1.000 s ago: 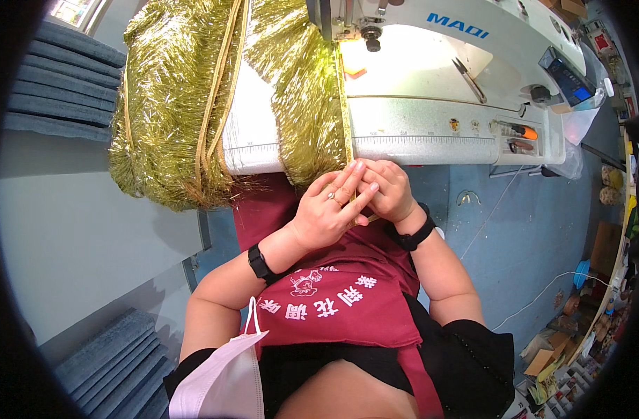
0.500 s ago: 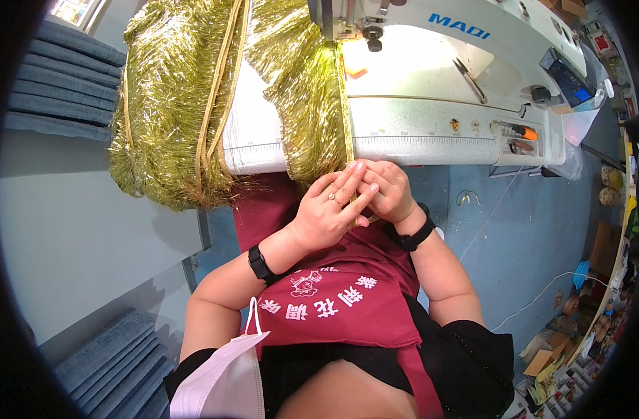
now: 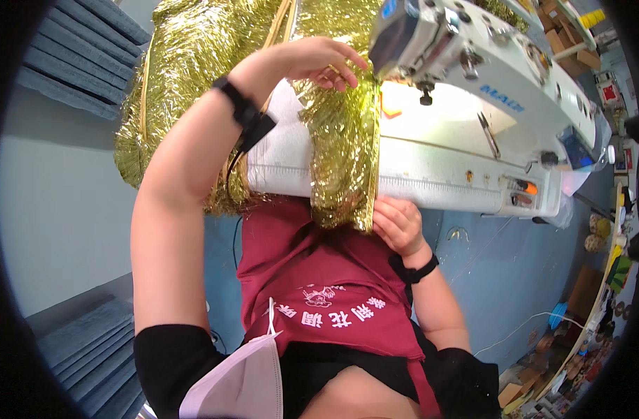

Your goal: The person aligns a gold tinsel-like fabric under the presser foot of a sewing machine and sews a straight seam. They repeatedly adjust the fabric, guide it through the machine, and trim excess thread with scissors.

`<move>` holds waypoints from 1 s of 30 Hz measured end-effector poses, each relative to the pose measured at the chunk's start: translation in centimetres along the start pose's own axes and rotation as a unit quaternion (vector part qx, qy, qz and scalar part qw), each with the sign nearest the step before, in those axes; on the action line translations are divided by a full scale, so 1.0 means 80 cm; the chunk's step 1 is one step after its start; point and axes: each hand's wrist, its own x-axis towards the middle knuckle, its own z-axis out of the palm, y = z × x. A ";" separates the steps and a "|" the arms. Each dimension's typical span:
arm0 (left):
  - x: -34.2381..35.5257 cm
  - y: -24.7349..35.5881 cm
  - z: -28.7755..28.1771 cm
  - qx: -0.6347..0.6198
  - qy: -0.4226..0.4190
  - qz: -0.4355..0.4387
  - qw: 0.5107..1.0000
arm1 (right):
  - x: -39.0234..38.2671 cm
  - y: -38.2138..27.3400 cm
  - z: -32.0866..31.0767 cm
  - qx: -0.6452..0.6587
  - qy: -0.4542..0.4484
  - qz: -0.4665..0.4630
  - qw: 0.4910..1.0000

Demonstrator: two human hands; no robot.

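Note:
A strip of gold tinsel fringe runs from under the head of a white sewing machine over the bed's front edge toward my apron. A flat gold band lines its right edge. With fingers closed, my right hand holds this banded edge at the strip's near end. My left hand is stretched forward over the fringe, left of the machine head, with its fingers apart; whether it touches the tinsel I cannot tell. The needle area is hidden behind the machine head.
A large heap of gold tinsel fills the left of the machine bed. Tweezers lie on the bed, and an orange-handled tool sits in its right-end recess. Folded blue-grey fabric is stacked at far left.
My left hand has left the near end of the strip and reached forward beside the machine head. My right hand has stayed at the banded edge. The whole view has shifted slightly.

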 end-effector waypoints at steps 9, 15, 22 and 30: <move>0.217 0.041 -0.196 0.250 0.305 0.176 0.902 | 0.001 -0.009 -0.005 -0.016 -0.041 0.037 0.998; 0.244 0.051 -0.198 0.248 0.276 0.258 0.892 | 0.013 -0.015 -0.008 -0.018 -0.073 0.055 0.996; 0.131 0.067 -0.109 0.434 0.443 0.219 0.753 | 0.009 -0.015 -0.006 -0.021 -0.069 0.054 0.996; -0.070 0.052 0.085 0.752 0.190 0.016 0.631 | 0.018 -0.013 -0.003 -0.002 -0.048 0.024 0.999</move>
